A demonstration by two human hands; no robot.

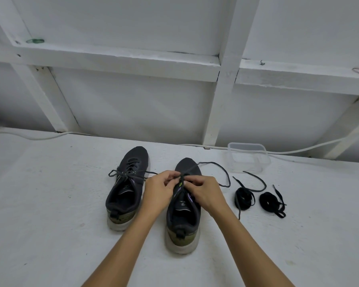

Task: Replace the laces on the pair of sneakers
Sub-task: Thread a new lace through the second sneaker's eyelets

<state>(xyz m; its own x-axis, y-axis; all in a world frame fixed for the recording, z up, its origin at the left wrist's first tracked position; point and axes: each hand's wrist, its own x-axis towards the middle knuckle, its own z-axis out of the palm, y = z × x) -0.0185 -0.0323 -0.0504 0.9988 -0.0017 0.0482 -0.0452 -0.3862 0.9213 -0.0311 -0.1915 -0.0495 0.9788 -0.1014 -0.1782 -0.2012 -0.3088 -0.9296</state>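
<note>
Your left hand (160, 188) and right hand (203, 190) meet over the throat of the right sneaker (183, 206). The fingers of both hands are curled and pinch the grey lace (220, 168) at the upper eyelets, just above the tongue. Your thumbs face each other across the tongue. Both forearms enter from the bottom edge and converge on the shoe, palms turned down and inward.

From your fingers, one free end of the lace runs forward over the toe, loops out to the right on the counter (50, 204) and curls back toward the shoe. How much of the lace remains threaded is hidden under your hands.

The left sneaker (125, 189) stands just beside the right one, parallel, toes pointing away from you. It is laced, and its lace ends trail sideways, one reaching toward your left hand.

To the right of the right sneaker lie two black laces, well apart from the shoes. The nearer bundle (244, 198) is loosely coiled with its ends spread out. The farther bundle (270, 201) is coiled with a short tail.

Behind the bundles, near the wall, stands a clear plastic tub (249, 158), upright and lidless. You cannot tell whether it holds anything; nothing shows through its walls.

A white cable (39, 137) runs along the back edge of the counter.
</note>
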